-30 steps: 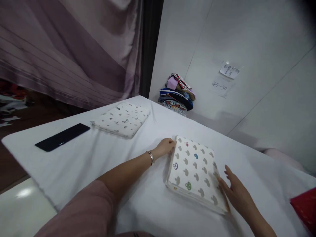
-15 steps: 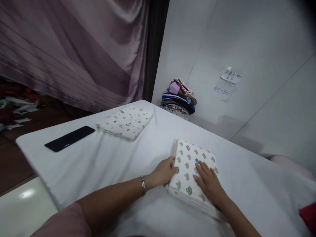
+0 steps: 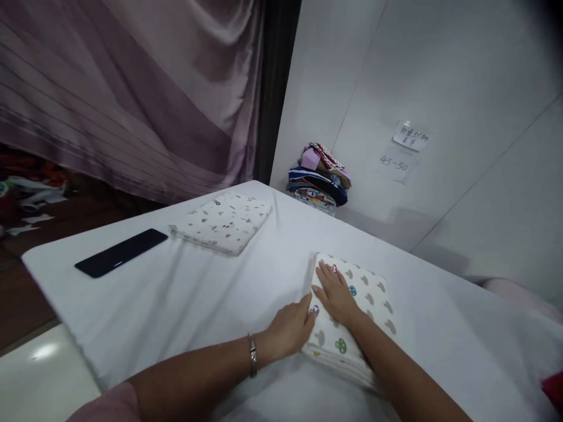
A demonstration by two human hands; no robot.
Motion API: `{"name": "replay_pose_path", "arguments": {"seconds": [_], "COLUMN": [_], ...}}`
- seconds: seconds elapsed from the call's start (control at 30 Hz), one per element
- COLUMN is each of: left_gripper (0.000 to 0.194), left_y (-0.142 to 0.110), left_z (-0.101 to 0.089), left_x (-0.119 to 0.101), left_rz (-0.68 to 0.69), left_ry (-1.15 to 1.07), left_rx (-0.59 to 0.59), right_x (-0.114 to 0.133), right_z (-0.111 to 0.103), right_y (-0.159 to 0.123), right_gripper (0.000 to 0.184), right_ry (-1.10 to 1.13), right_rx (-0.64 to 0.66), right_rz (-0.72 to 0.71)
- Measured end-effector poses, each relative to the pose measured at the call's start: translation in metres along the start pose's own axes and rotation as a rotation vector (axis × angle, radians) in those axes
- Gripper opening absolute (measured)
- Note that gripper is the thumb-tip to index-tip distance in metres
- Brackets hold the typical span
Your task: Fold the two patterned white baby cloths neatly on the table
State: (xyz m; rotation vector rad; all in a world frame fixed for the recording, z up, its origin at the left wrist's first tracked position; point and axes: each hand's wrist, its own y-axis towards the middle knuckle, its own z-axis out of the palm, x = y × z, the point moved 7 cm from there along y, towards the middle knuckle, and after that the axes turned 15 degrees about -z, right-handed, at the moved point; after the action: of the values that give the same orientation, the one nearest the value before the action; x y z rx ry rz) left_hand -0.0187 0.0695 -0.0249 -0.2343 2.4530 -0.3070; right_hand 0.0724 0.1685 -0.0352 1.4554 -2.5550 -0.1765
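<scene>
In front of me lies a folded white cloth [image 3: 365, 293] printed with grey and coloured mushrooms, its layers showing along the near edge. My left hand [image 3: 291, 329], with a bracelet at the wrist, grips its left edge; the thumb rests on top and the other fingers are partly hidden at the side. Flat on the upper left part of the cloth rests my right hand [image 3: 338, 296], fingers stretched out. Farther off to the left is another folded white cloth [image 3: 226, 223] with a small scattered print, touched by neither hand.
A black phone-like slab [image 3: 122, 252] lies at the left on the white-covered table [image 3: 281, 264]. Stacked folded fabrics [image 3: 317, 179] stand by the wall beyond the far edge. Handwritten paper notes [image 3: 411, 138] hang on the wall. A pinkish curtain [image 3: 176, 99] hangs behind, and something red [image 3: 553, 388] shows far right.
My right hand has slid left and away from me across the mushroom-print cloth, to its upper left part. The left hand stays at the left edge, slightly lower in view.
</scene>
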Motion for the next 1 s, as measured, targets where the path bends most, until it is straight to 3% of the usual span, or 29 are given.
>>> {"name": "replay_pose_path", "arguments": {"seconds": [0.1,0.23,0.33,0.4,0.47,0.57,0.7,0.83,0.93,1.0], "left_gripper": [0.042,0.049,0.051,0.05,0.048,0.05,0.061,0.054,0.058,0.066], "left_y": [0.001,0.004,0.006,0.007,0.006,0.003,-0.004,-0.01,-0.001,0.019], "left_z": [0.004,0.007,0.008,0.007,0.005,0.001,-0.002,0.004,0.008,0.005], "left_x": [0.001,0.005,0.006,0.006,0.006,0.01,0.015,0.01,0.008,0.007], "left_rz": [0.026,0.037,0.028,0.022,0.02,-0.012,-0.074,-0.032,-0.036,-0.054], "left_ry": [0.03,0.0,-0.024,-0.042,-0.078,-0.15,-0.292,-0.387,-0.378,-0.296], "left_rx": [-0.006,-0.005,0.009,0.015,0.03,0.055,0.066,0.108,0.117,0.118], "right_x": [-0.004,-0.022,-0.059,-0.095,-0.127,-0.157,-0.174,-0.18,-0.182,-0.185], "right_z": [0.006,-0.007,-0.026,-0.035,-0.039,-0.039,-0.034,-0.03,-0.031,-0.035], "right_y": [-0.003,-0.009,-0.023,-0.039,-0.056,-0.069,-0.068,-0.064,-0.065,-0.072], "right_gripper": [0.056,0.059,0.058,0.057,0.061,0.067,0.074,0.078,0.066,0.057], "right_ry": [0.068,0.231,0.188,0.151,0.179,0.245,0.306,0.35,0.36,0.348], "right_rx": [-0.002,0.005,-0.001,0.033,0.082,0.123,0.135,0.142,0.138,0.132], "right_rz": [0.008,0.028,0.119,0.275,0.421,0.491,0.502,0.516,0.525,0.557]}}
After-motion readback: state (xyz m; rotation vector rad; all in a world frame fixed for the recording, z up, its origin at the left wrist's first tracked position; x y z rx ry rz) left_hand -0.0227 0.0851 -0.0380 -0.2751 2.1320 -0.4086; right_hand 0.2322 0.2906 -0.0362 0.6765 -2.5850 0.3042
